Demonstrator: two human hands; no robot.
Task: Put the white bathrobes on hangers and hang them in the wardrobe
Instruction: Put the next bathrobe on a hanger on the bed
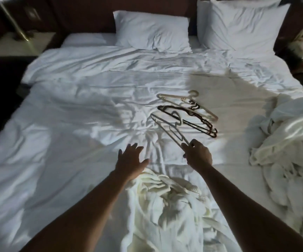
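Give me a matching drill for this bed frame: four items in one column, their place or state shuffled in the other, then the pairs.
Things:
1. white hanger
2. dark hanger
3. left hand
4. bathrobe

Places or states:
A. crumpled on the bed between the two forearms
B. fingers spread, holding nothing
C. lying on the bedding, nobody touching it
D. gripped at one end by the right hand

Pairs: 1-D, 2-C, 3-B, 4-A
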